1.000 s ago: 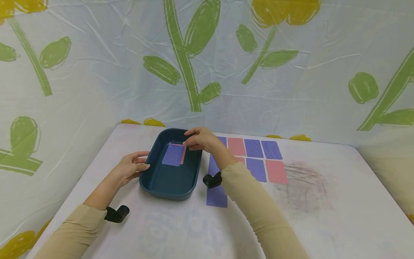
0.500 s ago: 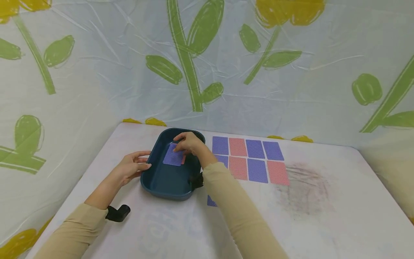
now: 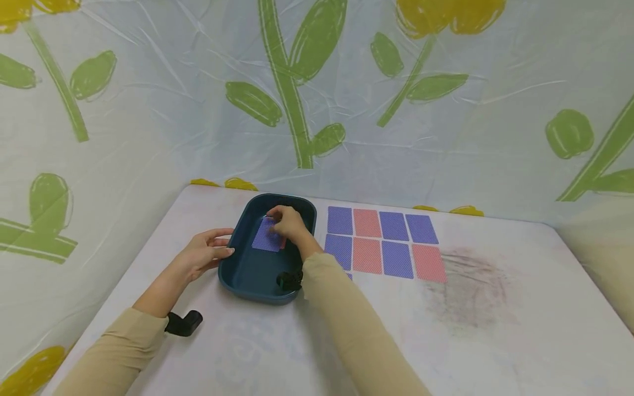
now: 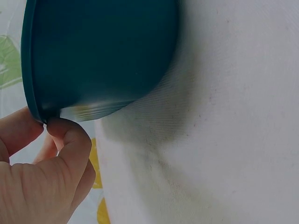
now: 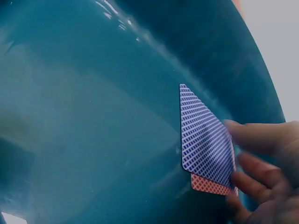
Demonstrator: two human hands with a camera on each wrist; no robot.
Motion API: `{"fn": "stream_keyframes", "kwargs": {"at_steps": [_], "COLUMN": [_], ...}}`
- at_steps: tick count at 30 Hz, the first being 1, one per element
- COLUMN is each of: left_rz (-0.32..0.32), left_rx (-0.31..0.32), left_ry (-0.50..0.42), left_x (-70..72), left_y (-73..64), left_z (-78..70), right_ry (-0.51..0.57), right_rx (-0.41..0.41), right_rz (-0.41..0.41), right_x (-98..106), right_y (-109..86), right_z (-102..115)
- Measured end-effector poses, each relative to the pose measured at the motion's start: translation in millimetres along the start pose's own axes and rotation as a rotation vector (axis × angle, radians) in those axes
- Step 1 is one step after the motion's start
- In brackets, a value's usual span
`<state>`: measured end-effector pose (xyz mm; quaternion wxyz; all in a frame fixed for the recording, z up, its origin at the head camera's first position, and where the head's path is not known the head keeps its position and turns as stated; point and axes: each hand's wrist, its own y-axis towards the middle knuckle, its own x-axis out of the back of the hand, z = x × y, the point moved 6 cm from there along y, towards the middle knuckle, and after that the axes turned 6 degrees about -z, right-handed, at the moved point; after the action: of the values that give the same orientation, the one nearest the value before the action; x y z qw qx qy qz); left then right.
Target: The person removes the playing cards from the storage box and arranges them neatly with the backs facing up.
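A dark teal tray (image 3: 233, 283) stands at the left of the table. My left hand (image 3: 200, 256) pinches its left rim; the left wrist view shows the thumb and fingers (image 4: 71, 140) at the tray edge (image 4: 28, 70). Inside the tray lies a blue-backed playing card (image 5: 203, 140), with a red-backed playing card (image 5: 208, 185) peeking out beneath it. My right hand (image 3: 291, 224) reaches in over them with bent fingers. In the right wrist view its thumb and fingertips (image 5: 238, 129) are at one end of the blue card; whether they pinch it is unclear.
Right of the tray, blue-backed cards (image 3: 394, 226) and red-backed cards (image 3: 367, 223) lie in rows. Another blue card is mostly hidden by my right sleeve (image 3: 342, 313). A dark smudge (image 3: 470, 289) marks the table. Flowered sheeting (image 3: 198, 110) hangs behind.
My right hand has moved left from the tray's right side to over the cards inside, then stayed almost in place. My left hand keeps its hold on the rim.
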<state>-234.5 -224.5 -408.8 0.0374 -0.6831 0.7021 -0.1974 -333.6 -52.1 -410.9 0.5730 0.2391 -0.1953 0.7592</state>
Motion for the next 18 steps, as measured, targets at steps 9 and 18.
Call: {"fn": "stream_keyframes", "kwargs": {"at_steps": [9, 18], "left_rz": [0.003, 0.002], "left_rx": [-0.017, -0.005], "left_ry": [-0.021, -0.015], "left_x": [-1.5, 1.1], "left_y": [2.5, 1.0], "left_z": [-0.4, 1.0], "right_ry": [-0.379, -0.365], "right_rx": [-0.054, -0.106], "right_rz": [0.131, 0.159], "right_x": [-6.9, -8.4], "right_y": [-3.2, -6.9], "right_z": [-11.0, -11.2]}}
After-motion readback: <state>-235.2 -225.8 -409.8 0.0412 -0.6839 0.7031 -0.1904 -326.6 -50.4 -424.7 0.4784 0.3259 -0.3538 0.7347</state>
